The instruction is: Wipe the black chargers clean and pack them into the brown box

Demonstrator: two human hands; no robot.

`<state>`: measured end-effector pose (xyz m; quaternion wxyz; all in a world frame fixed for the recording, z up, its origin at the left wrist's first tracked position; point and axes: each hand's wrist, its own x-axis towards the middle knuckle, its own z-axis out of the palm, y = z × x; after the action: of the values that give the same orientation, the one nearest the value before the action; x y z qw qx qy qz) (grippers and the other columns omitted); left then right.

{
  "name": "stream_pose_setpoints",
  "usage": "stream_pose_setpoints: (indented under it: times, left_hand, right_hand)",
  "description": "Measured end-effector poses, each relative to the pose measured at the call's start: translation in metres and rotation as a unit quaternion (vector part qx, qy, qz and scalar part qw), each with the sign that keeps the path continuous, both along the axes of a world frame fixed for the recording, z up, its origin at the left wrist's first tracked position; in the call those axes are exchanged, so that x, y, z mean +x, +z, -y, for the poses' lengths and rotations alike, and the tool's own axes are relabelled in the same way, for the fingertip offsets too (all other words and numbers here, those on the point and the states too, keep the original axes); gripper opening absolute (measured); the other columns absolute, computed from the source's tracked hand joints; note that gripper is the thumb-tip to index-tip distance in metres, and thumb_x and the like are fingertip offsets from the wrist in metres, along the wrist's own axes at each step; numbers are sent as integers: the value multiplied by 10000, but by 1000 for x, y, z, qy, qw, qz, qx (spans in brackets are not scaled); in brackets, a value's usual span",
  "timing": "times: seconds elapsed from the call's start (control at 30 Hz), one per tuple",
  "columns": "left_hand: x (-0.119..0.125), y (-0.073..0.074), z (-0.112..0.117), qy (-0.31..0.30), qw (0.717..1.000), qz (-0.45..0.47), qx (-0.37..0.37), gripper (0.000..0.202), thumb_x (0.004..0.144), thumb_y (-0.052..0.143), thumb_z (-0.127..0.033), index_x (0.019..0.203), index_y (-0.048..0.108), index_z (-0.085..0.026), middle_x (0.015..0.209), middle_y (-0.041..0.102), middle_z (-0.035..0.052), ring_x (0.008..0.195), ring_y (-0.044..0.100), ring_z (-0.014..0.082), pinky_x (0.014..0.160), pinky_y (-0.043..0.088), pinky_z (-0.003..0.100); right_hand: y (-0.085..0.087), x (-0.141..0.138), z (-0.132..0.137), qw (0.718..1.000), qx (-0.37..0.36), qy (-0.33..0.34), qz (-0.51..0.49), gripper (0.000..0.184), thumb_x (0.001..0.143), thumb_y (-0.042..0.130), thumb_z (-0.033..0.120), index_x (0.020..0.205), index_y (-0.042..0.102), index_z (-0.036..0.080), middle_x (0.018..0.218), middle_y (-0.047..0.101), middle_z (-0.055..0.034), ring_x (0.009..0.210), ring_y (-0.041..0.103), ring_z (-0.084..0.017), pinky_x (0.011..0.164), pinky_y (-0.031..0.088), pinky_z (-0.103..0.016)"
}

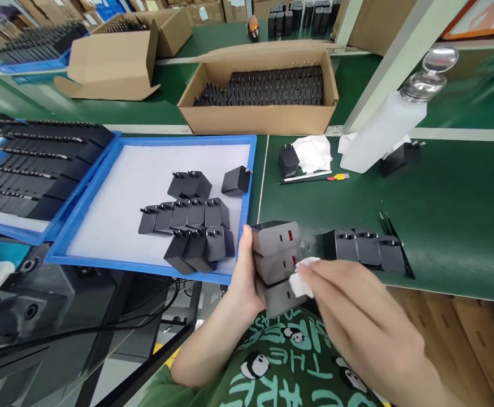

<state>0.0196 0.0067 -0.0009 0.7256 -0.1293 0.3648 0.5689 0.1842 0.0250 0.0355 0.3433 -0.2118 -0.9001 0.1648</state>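
Note:
My left hand [242,277] grips a stack of three black chargers [276,265], port faces turned toward me, two with red ports. My right hand [349,308] pinches a small white wipe [301,280] and presses it against the face of the stack. A row of three more black chargers [368,250] lies on the green mat just right of the stack. On the white sheet of the blue tray [103,249] to the left sit several black chargers [190,223] in a loose cluster.
A second blue tray [39,169] with rows of black parts is at far left. A cardboard box [259,90] full of chargers stands behind. A white squeeze bottle [393,121], white cloths [313,151], a lone charger [288,160], pens [315,178] and tweezers [393,232] lie on the green mat [454,226].

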Motion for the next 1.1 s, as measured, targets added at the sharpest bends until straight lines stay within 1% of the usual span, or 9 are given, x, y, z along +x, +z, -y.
stream_pose_setpoints:
  times: [0.07,0.23,0.4,0.5,0.6,0.73,0.83,0.9,1.1]
  left_hand:
    - [0,-2,0,9,1000,12,-5,635,639,704,-759,817,697,-150,733,694,69,623,629,185,632,503,291]
    - [1,-5,0,0,996,20,85,625,722,642,-740,841,707,-130,706,681,74,588,618,189,595,501,298]
    - [3,3,0,-2,999,43,-7,664,707,631,-777,791,710,-124,692,699,70,581,648,181,590,524,274]
    - [5,8,-1,-28,999,30,-9,686,793,538,-772,779,707,-107,652,690,83,538,639,190,521,491,281]
    - [5,11,-1,-14,999,13,-47,685,853,469,-745,786,709,-107,646,692,91,568,656,204,564,507,288]
    - [4,9,0,28,998,-5,-64,623,803,573,-725,828,706,-117,707,708,86,576,647,188,668,537,303]
    - [3,5,2,4,1000,-8,0,640,804,571,-727,862,703,-104,725,693,87,581,626,179,697,535,324]
    - [2,3,2,-3,999,-10,41,656,789,567,-749,848,700,-109,721,675,80,592,612,175,672,527,318]
    - [-7,-1,1,12,999,-14,46,612,662,725,-725,835,684,-140,740,671,68,666,630,187,637,518,280]
  right_hand:
    - [2,1,-2,1000,3,-6,-8,354,848,536,-43,1175,652,24,1135,659,-172,1102,617,-262,939,583,-389]
    - [1,-15,3,993,37,76,-79,269,933,467,63,1096,673,4,1036,708,-123,1082,628,-225,963,583,-286]
    - [-12,-16,4,996,20,69,-54,335,938,412,45,1174,639,-26,1164,674,-159,1186,592,-236,991,567,-295]
    - [-13,-15,4,992,37,88,-87,286,903,482,51,1108,666,-23,1106,700,-155,1139,623,-240,1005,564,-293]
    - [-12,-9,1,992,24,94,-78,304,902,446,34,1107,668,2,1092,711,-136,1150,623,-206,1017,552,-255]
    - [-12,-5,-2,996,25,77,-33,340,888,423,-5,1148,642,-30,1161,681,-185,1208,600,-238,1028,556,-313]
    - [-12,-14,1,991,36,98,-81,255,877,519,48,1070,666,-32,1085,705,-177,1158,628,-249,1028,560,-303]
    - [-12,-17,2,990,27,103,-97,266,895,494,63,1079,670,-14,1093,713,-158,1154,629,-232,1007,574,-282]
    - [-19,13,-7,998,47,48,8,402,850,471,-45,1224,612,-2,1177,677,-188,1173,619,-283,919,620,-399]
